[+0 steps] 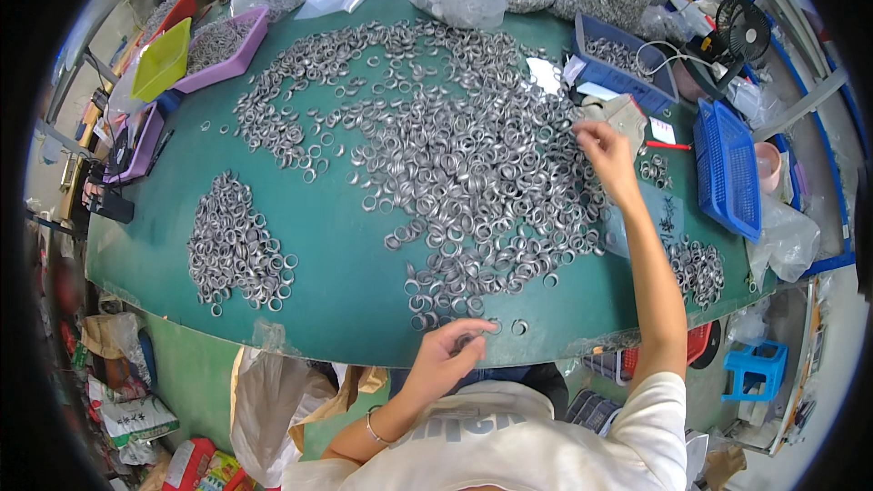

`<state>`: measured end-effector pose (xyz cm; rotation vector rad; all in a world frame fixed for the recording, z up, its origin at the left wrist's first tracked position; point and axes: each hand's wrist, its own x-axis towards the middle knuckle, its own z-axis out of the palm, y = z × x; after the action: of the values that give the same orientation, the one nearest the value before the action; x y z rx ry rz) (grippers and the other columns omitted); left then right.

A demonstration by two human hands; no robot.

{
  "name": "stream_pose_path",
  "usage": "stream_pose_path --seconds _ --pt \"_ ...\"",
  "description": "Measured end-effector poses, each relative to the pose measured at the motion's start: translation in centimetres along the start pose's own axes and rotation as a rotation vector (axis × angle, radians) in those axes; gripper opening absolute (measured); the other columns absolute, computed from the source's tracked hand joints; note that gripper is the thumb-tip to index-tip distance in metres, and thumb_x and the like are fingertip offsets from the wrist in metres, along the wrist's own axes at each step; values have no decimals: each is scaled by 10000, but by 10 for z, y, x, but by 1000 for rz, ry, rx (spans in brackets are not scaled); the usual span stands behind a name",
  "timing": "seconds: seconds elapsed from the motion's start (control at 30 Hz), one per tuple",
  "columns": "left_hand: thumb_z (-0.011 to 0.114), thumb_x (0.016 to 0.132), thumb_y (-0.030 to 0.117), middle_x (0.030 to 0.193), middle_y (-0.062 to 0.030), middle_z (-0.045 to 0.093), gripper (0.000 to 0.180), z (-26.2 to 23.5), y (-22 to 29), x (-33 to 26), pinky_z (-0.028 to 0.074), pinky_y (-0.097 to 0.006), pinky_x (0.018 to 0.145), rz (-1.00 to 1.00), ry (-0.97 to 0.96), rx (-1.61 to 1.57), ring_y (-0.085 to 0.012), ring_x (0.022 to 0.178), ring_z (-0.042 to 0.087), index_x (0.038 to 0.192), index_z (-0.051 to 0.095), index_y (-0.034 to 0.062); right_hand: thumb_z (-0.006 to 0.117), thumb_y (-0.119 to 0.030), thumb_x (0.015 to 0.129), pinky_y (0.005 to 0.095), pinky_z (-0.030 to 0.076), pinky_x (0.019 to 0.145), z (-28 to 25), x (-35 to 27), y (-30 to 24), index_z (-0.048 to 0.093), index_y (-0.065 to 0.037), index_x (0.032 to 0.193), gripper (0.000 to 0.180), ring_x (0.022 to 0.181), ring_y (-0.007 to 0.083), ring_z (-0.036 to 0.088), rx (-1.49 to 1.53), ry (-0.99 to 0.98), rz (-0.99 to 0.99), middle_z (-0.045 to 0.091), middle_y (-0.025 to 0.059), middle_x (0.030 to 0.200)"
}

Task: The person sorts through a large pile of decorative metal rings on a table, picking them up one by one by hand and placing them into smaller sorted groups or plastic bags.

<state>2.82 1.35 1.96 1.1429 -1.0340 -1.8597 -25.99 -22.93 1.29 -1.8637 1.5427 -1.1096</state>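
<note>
I see both hands over a green table [346,245] covered in small silver metal rings. My left hand [450,355] sits at the near edge of the table, fingers curled in around what look like a few rings pinched against the thumb; I cannot tell how many it holds. Two loose rings [507,327] lie on the table just beyond its fingertips, at the near tip of the big central heap of rings [473,173].

My right hand [605,150] is stretched far out, arm nearly straight, at the right edge of that heap. Its fingers are bunched together pointing down and left toward the rings; whether it has one gripped I cannot tell, since the fingertips blur into the metal. A pale glove-like object [627,114] lies just behind it, and a red pen [668,145] is near it to the right.

The heap runs long from the far left of the table down toward me, so the left hand is the nearer one to its near end and the right hand the nearer to its far right flank. A separate smaller pile [232,245] lies well apart to the left, out of both hands' immediate reach, and another small pile [698,268] sits to the right of my right forearm. A blue basket [727,168] stands beyond that.
</note>
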Motion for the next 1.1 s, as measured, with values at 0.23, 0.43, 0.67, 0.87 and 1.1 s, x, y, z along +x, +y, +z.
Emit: stream_pose_path --seconds 0.23,0.43,0.67,0.87,1.1 --pt "538 850 46 873 -179 602 201 17 -14 10 468 -408 628 263 23 781 -378 675 573 1033 620 30 672 -330 789 505 233 1044 31 -108 -66 554 -84 1206 498 1288 397 297 -440 -241 -216 375 176 1374" --pt "546 845 31 820 -144 588 174 14 -18 11 459 -386 571 355 198 891 -320 631 581 1000 626 39 668 -377 776 520 218 1051 50 -132 -76 472 5 1262 648 1307 387 266 -408 -275 -242 348 195 1376" --pt "555 840 21 753 -114 552 140 9 -19 17 419 -361 504 423 396 979 -274 540 544 954 633 50 659 -233 779 517 256 1025 53 -172 -103 421 21 1275 606 1253 331 354 -452 -428 -309 442 155 1267" --pt "539 854 -1 762 -116 552 147 7 -18 15 408 -332 497 444 381 893 -247 521 516 965 629 32 643 -106 769 488 317 984 52 -190 -100 544 -13 1114 371 1081 275 496 -422 -282 -367 548 100 1060" --pt "530 859 -17 750 -116 524 195 7 -16 7 400 -329 497 449 338 699 -263 512 498 1021 619 44 668 -6 709 375 408 815 40 -188 -94 637 -39 880 177 816 226 557 -325 -56 -370 604 64 834"
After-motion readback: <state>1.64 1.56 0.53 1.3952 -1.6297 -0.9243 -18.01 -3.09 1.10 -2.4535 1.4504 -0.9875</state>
